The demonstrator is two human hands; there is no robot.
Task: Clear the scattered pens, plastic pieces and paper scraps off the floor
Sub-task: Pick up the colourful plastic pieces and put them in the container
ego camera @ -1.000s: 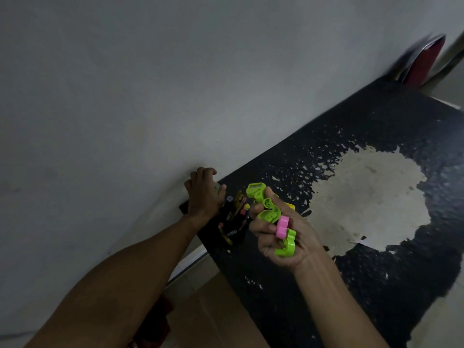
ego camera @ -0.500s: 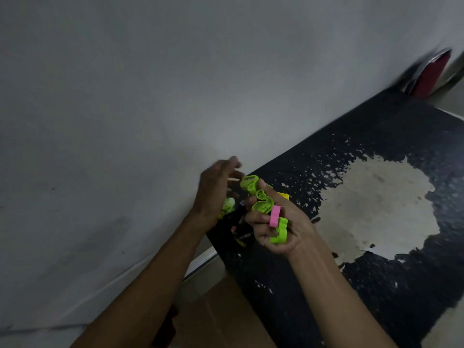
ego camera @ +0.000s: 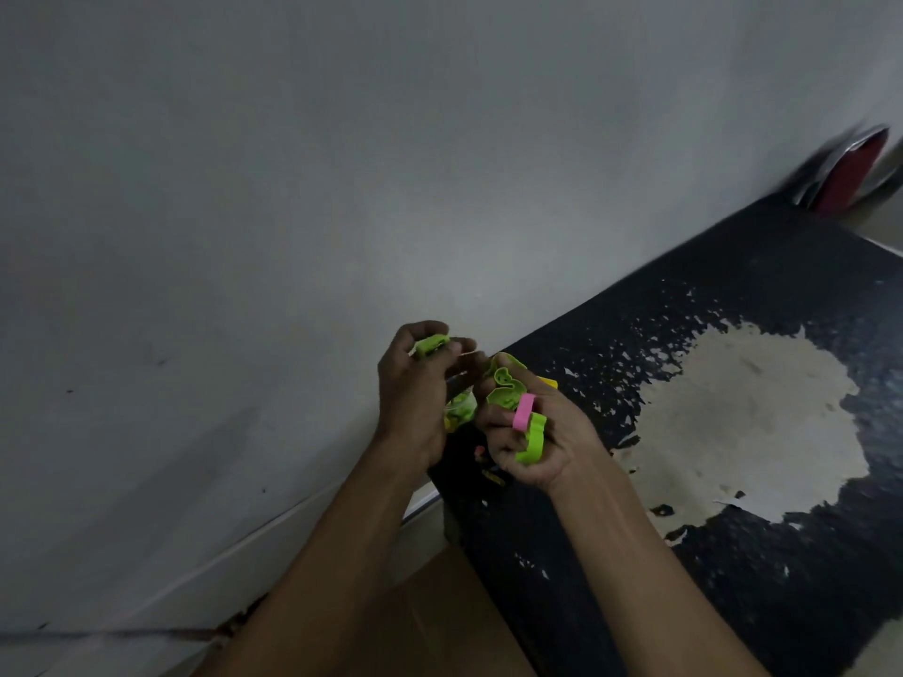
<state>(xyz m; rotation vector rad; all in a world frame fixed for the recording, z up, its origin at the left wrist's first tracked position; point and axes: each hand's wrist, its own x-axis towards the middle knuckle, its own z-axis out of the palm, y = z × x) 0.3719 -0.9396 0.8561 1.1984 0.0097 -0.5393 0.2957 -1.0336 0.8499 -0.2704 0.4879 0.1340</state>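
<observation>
Both hands (curled) around plastic pieces [ego camera: 508, 393]

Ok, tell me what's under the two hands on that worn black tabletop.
Under the left hand and right hand, a few small yellow and pink bits lie on the black tabletop; the hands cover anything else.

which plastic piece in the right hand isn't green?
The pink plastic ring, wedged between the fingers of the right hand. The other pieces in that grip are lime-green plastic shapes: two above it and one just below it.
</observation>
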